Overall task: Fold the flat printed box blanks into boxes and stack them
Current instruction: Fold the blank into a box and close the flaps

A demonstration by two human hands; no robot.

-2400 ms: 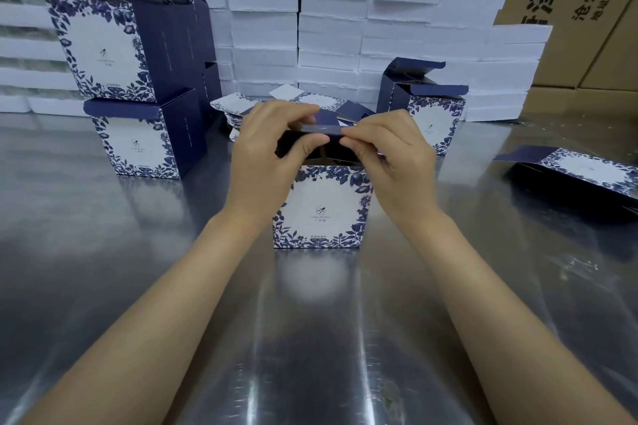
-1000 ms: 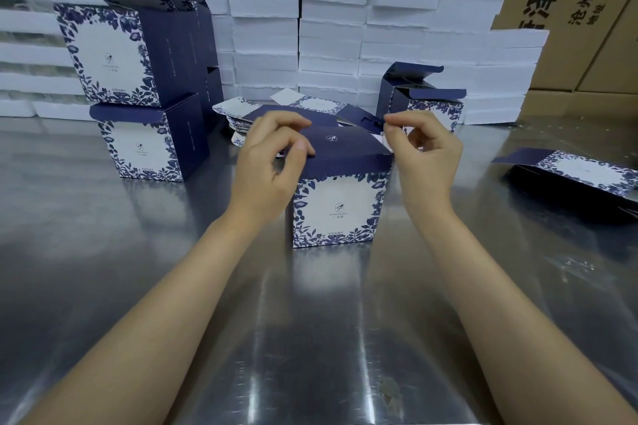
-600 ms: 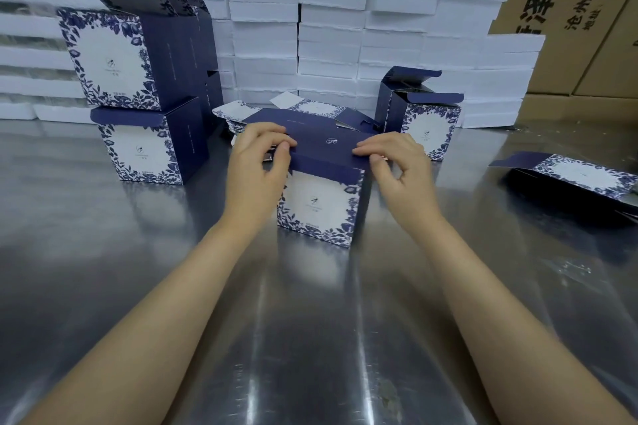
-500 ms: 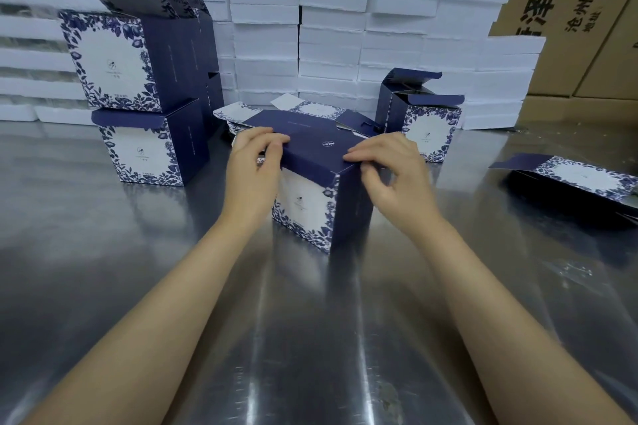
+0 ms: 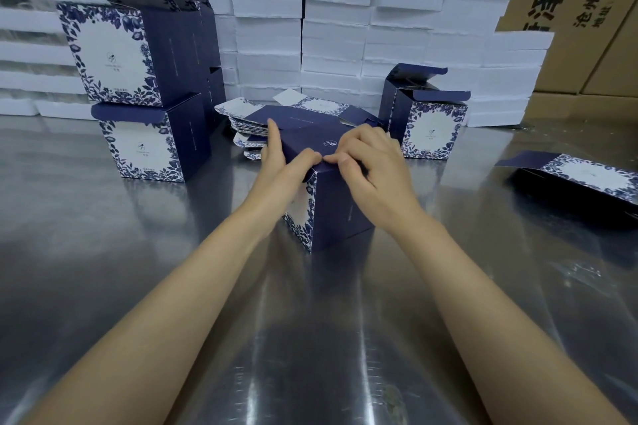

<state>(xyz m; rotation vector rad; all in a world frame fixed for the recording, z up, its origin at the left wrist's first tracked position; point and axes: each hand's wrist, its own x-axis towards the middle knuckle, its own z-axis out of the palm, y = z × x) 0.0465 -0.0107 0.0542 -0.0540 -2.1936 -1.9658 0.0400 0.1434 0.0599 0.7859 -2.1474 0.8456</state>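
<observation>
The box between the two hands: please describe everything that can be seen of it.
The box looks like printed card: navy lid with a small white logo, one plain navy side, one white side bordered with blue leaves. It stands on the metal table, corner towards the camera, lid folded down. The left hand grips its left top edge; the right hand presses curled fingers on the lid.

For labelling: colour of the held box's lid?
Dark navy lid with a small white logo; head view.
</observation>
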